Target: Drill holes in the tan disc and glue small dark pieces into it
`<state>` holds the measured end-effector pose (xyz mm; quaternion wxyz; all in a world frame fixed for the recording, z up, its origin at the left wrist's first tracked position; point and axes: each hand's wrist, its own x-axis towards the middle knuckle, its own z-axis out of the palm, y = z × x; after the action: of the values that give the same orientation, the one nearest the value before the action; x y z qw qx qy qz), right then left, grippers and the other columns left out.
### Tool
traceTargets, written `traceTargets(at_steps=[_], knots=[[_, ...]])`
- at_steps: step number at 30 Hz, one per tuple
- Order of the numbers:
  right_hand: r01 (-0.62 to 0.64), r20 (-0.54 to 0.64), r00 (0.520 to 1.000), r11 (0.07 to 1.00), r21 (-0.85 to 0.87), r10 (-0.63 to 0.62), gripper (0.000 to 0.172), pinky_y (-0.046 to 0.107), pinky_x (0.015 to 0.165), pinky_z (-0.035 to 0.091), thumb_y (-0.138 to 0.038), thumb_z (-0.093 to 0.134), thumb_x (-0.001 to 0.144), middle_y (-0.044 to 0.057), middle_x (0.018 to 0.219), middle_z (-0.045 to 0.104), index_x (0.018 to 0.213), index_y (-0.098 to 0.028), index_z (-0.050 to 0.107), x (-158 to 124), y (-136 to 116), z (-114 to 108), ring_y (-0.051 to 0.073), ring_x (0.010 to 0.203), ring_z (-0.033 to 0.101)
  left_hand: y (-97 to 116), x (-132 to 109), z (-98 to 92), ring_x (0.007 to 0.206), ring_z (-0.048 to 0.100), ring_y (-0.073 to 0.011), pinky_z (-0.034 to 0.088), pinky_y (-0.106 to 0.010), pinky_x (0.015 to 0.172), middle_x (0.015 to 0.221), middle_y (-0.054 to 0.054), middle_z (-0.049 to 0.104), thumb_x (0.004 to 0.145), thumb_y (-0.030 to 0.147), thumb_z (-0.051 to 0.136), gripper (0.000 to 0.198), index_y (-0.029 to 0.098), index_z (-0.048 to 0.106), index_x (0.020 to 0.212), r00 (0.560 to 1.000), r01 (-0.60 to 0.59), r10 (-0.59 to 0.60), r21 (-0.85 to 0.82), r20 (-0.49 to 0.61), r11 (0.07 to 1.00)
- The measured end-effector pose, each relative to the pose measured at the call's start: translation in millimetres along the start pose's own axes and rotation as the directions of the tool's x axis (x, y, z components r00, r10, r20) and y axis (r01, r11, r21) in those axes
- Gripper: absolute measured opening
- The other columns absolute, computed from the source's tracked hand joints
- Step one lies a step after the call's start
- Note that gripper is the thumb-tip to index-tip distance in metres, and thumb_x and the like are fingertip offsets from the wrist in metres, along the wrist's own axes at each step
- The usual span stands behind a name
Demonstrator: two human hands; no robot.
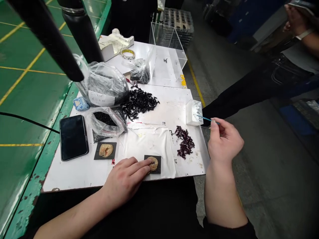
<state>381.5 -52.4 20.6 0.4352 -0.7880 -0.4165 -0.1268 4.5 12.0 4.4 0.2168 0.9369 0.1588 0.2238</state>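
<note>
My right hand (225, 141) is closed in a pinch on a thin blue stick (206, 118). The stick's tip reaches a small white block-shaped container (194, 114) at the table's right edge. My left hand (128, 174) lies palm down at the front edge, its fingertips pressed onto a tan putty lump (154, 163) on a dark square plate. A tiny dark piece shows on that lump; the left thumb is hidden. Under the plate lies a white sheet (149, 142). Just right of the sheet is a pile of small dark purple pieces (184, 142).
Left on the table (74, 176) are a phone (74, 137), another tan lump (106, 150) on a dark square, and an opened bag of black granules (106, 119). Behind are black parts (141, 101), a large bag (107, 83), tape (128, 53) and a clear box (164, 63). A person stands at right.
</note>
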Motion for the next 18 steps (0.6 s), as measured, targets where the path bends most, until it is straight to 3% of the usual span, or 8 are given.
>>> traceTargets(at_steps=[2,6,9,10,12,16,18], knots=[[0.028,0.018,0.999,1.000,-0.008,-0.028,0.033,0.044,0.088,0.063,-0.043,0.072,0.106,0.011,0.117,0.082,0.127,-0.020,0.082,-2.5,-6.9,-0.2,0.027,0.098,0.077,1.3,-0.2,-0.4,0.096,0.064,-0.0225,0.052,-0.040,0.081,0.154,-0.002,0.070,0.112,0.014,0.061,0.024,0.019,0.068,0.135,1.000,0.014,-0.014,-0.008,-0.007,1.000],[0.192,-0.051,0.980,0.981,-0.031,-0.193,0.050,0.055,0.106,0.060,-0.038,0.084,0.097,0.019,0.140,0.073,0.142,-0.017,0.075,-16.6,-47.4,-6.7,0.039,0.131,0.069,2.9,1.6,-1.9,0.093,0.065,-0.0224,0.053,-0.040,0.080,0.150,-0.003,0.073,0.113,0.015,0.056,0.021,0.019,0.068,0.131,0.999,0.022,-0.022,-0.008,-0.048,1.000],[0.361,0.039,0.930,0.929,0.086,-0.365,0.030,0.049,0.108,0.059,-0.027,0.080,0.100,0.014,0.125,0.078,0.129,-0.019,0.078,-23.5,-90.9,2.9,0.032,0.119,0.073,4.1,3.1,-2.8,0.095,0.068,-0.0220,0.054,-0.039,0.082,0.144,-0.006,0.075,0.113,0.015,0.057,0.021,0.018,0.068,0.132,0.996,0.034,-0.036,-0.024,-0.083,0.999],[0.402,0.130,0.898,0.904,0.144,-0.420,0.022,0.045,0.105,0.059,-0.025,0.077,0.103,0.011,0.118,0.079,0.123,-0.020,0.079,-22.9,-105.1,12.0,0.029,0.113,0.074,4.5,3.2,-2.8,0.095,0.068,-0.0217,0.055,-0.038,0.083,0.142,-0.006,0.076,0.113,0.016,0.059,0.021,0.018,0.067,0.132,0.994,0.041,-0.044,-0.031,-0.098,0.999],[0.436,0.391,0.779,0.872,0.224,-0.490,0.016,0.043,0.104,0.058,-0.026,0.068,0.108,0.009,0.116,0.080,0.119,-0.020,0.079,-17.0,-130.5,38.1,0.027,0.111,0.074,5.5,2.9,-2.3,0.094,0.069,-0.0209,0.055,-0.037,0.083,0.135,-0.007,0.078,0.112,0.016,0.063,0.018,0.017,0.067,0.130,0.990,0.054,-0.060,-0.045,-0.127,0.998],[0.413,0.764,0.540,0.902,0.126,-0.353,0.024,0.042,0.106,0.054,-0.024,0.059,0.111,0.009,0.126,0.077,0.122,-0.021,0.080,2.7,-164.5,100.9,0.028,0.121,0.071,6.4,1.5,-0.5,0.089,0.067,-0.0194,0.054,-0.036,0.080,0.121,-0.006,0.078,0.111,0.016,0.066,0.008,0.017,0.066,0.118,0.985,0.066,-0.074,-0.061,-0.154,0.996],[0.411,0.800,0.514,0.907,0.088,-0.310,0.025,0.042,0.103,0.053,-0.024,0.059,0.110,0.011,0.127,0.076,0.121,-0.021,0.081,9.3,-173.7,125.6,0.029,0.119,0.070,6.5,1.1,-0.5,0.088,0.066,-0.0193,0.054,-0.035,0.079,0.117,-0.006,0.078,0.111,0.017,0.065,0.004,0.017,0.065,0.115,0.984,0.068,-0.078,-0.069,-0.160,0.995]])
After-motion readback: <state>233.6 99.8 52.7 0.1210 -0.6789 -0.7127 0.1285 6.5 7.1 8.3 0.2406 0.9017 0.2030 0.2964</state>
